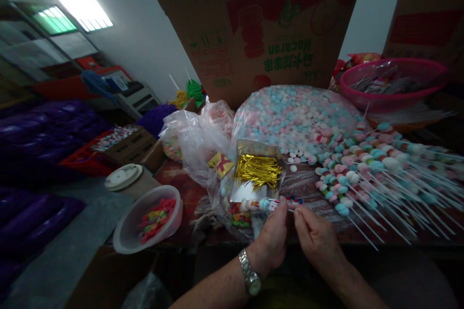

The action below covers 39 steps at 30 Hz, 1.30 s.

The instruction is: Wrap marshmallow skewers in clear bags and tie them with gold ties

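Note:
A wrapped candy skewer lies sideways in front of me, its printed wrapper toward the right. My left hand, with a metal watch on its wrist, is closed around the wrapper near the skewer's middle. At the wrapper's right end, my right hand pinches the thin white stick. Just beyond my hands stands a box of gold twist ties. Many unwrapped candy skewers are piled to the right, sticks pointing toward me.
Behind lies a large clear bag of pastel candies, before a tall cardboard carton. At left is a plastic bowl of colourful gummy rings beside a lidded container. A pink basin stands back right.

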Available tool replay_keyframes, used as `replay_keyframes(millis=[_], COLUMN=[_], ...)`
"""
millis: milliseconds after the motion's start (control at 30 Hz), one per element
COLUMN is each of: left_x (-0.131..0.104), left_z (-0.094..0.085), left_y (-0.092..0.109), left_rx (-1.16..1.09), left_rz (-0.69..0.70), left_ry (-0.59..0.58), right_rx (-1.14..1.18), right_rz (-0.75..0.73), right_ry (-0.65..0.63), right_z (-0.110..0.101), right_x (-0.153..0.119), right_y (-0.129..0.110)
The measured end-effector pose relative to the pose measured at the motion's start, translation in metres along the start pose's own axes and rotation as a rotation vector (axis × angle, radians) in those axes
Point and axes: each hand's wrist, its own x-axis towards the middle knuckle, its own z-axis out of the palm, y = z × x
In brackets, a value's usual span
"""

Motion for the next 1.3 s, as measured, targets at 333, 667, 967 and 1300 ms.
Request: replay_keyframes(millis=[333,667,967,1300], left_x=[-0.047,-0.028,-0.021,-0.023], left_z=[-0.071,-0.061,-0.075,-0.1], left_y=[0.095,0.03,0.024,0.043], left_rx=[1.32,0.699,0.656,0.717], left_rz=[0.575,0.123,-0.166,-0.439], left_ry=[0.0,-0.18,-0.368,-0.654], right_rx=[0.315,-0.041,-0.695,-0.727], right_rz=[0.174,-0.003,-0.884,-0.89], right_ry=[-0.214,-0.229,-0.286,-0.301], right_z=[-0.049,-0.036,0.002,0.022], right_x=[0.01,0.021,0.004,-0.006], right_y=[-0.01,-0.006,-0.013,0.0])
